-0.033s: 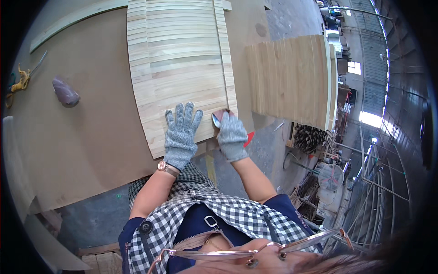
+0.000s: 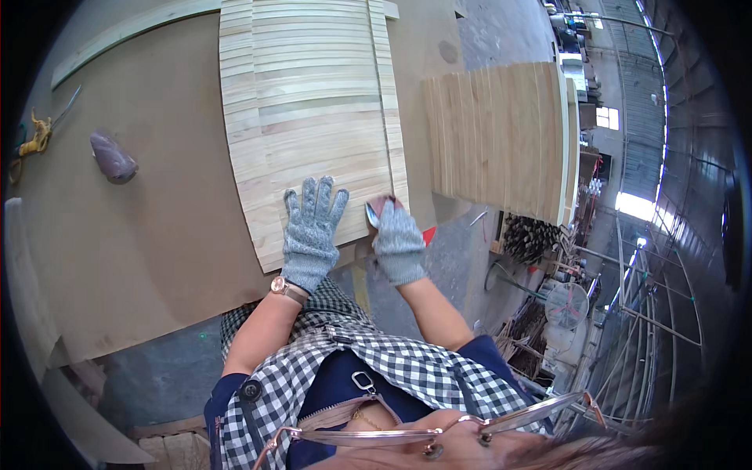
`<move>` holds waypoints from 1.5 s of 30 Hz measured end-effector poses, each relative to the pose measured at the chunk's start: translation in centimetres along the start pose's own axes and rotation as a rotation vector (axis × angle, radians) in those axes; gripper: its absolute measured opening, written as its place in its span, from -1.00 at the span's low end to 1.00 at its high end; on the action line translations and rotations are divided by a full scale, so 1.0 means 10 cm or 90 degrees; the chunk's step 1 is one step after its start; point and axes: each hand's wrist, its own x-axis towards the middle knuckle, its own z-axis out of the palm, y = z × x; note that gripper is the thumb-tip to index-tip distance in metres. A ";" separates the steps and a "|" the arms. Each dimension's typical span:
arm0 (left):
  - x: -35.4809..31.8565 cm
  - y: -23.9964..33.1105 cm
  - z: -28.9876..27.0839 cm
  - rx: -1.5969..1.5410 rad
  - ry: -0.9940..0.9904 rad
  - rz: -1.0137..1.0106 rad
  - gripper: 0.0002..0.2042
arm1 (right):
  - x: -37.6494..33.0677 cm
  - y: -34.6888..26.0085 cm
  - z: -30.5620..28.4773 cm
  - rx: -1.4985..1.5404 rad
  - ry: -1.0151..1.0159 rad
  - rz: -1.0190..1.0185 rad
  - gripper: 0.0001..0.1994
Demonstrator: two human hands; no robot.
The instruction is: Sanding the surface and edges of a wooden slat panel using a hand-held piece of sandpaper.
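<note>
A row of pale wooden slats [image 2: 321,125] lies side by side on the brown-covered table [image 2: 157,258]. On the near part of the slats, my left hand [image 2: 312,231] rests flat in a grey knit glove, fingers spread and holding nothing. My right hand [image 2: 399,244], gloved alike, is closed on a reddish-brown piece of sandpaper [image 2: 385,206] with a shiny, pale underside. The sandpaper touches the slats' right edge near their close corner. My right fingertips are partly hidden behind it.
To the right stands a stack of wooden boards [image 2: 493,141]. On the left lie a purplish wrapped cone-shaped object [image 2: 113,158] and a yellow-handled tool [image 2: 35,139]. A long wooden strip [image 2: 133,35] runs along the far left. Something red [image 2: 428,236] shows beside my right hand.
My right hand and the sandpaper have shifted slightly toward me along the slats' edge. My left hand stays in place.
</note>
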 end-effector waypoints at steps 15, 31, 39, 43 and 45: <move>-0.06 -0.07 0.00 -0.030 0.011 -0.012 -0.17 | -0.03 -0.11 -0.12 0.006 -0.102 0.030 -0.47; -0.02 -0.01 -0.05 -0.032 0.030 -0.005 -0.16 | 0.25 -0.17 -0.09 0.062 0.049 0.012 -0.51; -0.07 -0.07 0.03 0.013 0.038 -0.009 -0.19 | -0.07 -0.17 0.05 0.040 -0.020 0.044 -0.50; -0.03 0.02 0.04 -0.005 0.052 0.005 -0.18 | 0.26 -0.07 0.16 0.035 0.101 -0.031 -0.48; -0.02 0.02 0.09 0.012 0.063 0.007 -0.18 | 0.35 -0.11 0.18 0.064 0.089 0.020 -0.56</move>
